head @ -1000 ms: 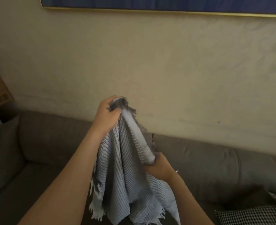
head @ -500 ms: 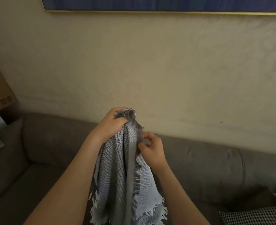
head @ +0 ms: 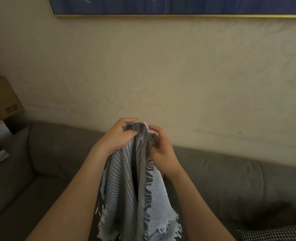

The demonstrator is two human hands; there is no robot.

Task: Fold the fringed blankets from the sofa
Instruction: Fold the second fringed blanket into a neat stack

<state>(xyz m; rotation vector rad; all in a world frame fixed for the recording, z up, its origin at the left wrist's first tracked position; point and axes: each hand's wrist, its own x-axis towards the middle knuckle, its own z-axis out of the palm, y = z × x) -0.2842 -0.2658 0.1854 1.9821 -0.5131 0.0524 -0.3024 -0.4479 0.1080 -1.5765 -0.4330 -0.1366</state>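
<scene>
1. Fringed blanket [head: 124,188], woven and ribbed grey-blue, is hanging bunched above the sofa [head: 222,180].
2. Your left hand [head: 116,136] is gripping its gathered top; your right hand [head: 162,150] is pinching the tasselled edge beside it.

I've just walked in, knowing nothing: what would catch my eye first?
The left hand grips the bunched top of a grey-blue fringed blanket at centre, and the right hand pinches its edge alongside. The blanket hangs in front of a grey sofa; a gold-framed blue picture crowns the wall.
</scene>
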